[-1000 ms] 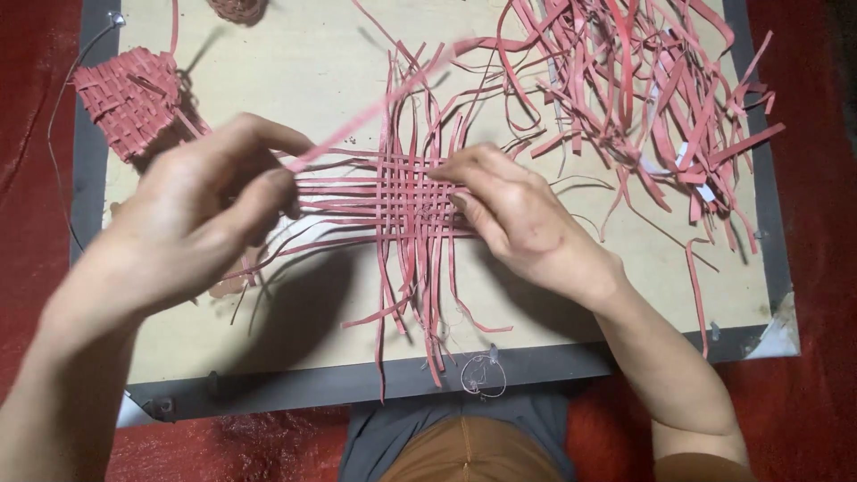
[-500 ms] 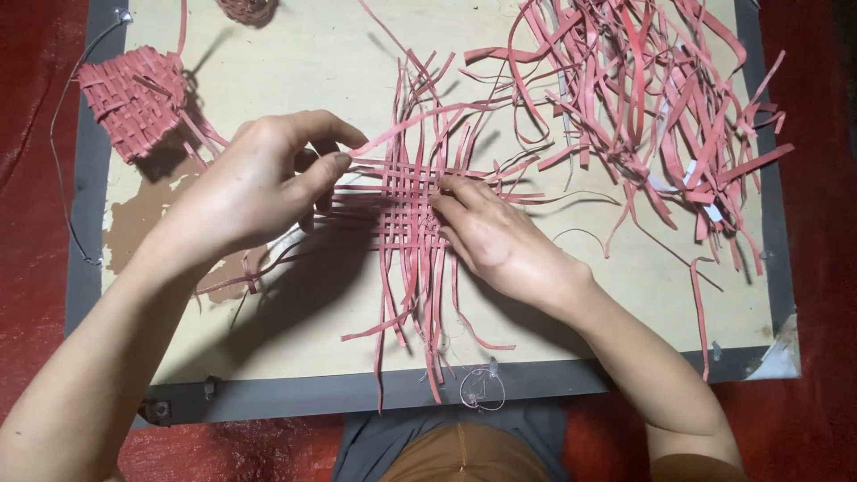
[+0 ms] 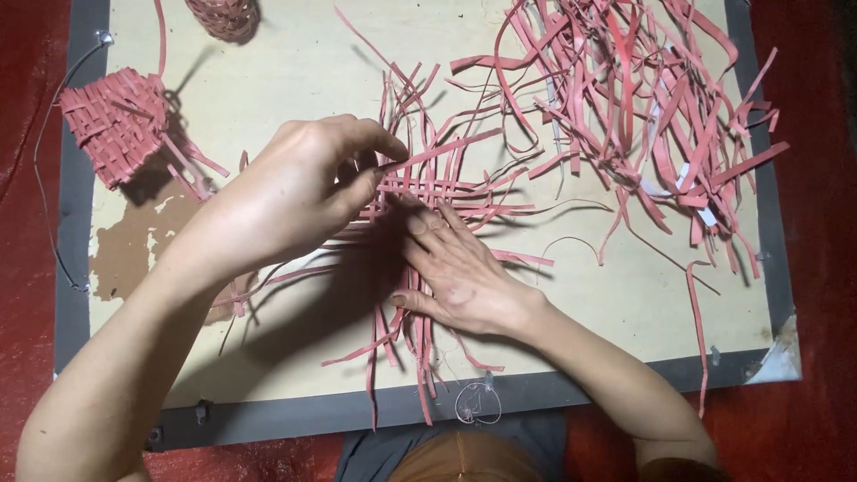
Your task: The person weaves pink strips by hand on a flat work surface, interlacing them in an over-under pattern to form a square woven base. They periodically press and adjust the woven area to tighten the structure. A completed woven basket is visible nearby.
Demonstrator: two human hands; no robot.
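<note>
Reddish-pink flat strips, thin and papery-looking, make up the small woven mat (image 3: 428, 192) I am working on near the middle of the pale, scuffed board with its dark grey border (image 3: 268, 62). My left hand (image 3: 303, 192) arches over the mat's left side, thumb and forefinger pinched together on one long strip that runs up and to the right. My right hand (image 3: 455, 272) lies flat and open on the mat's lower part, fingers spread, pressing the crossing strips down against the board.

As I judge it, the weave is only begun: a small square of over-and-under crossings shows between my hands, while long loose ends (image 3: 393, 357) trail toward the board's near edge and others fan toward the far edge. Most of the length is unwoven.

A tangled heap of spare strips of the same reddish-pink material (image 3: 643, 107) covers the far right corner, some curling, some straight. Near the far left corner lies a woven piece in the same colour (image 3: 116, 125), tightly plaited and lumpy, with a few tails sticking out. At the far edge sits a small round basket-like weave (image 3: 223, 16), partly cut off by the frame. The board's facing is peeled away in a brown patch by the left edge.
</note>
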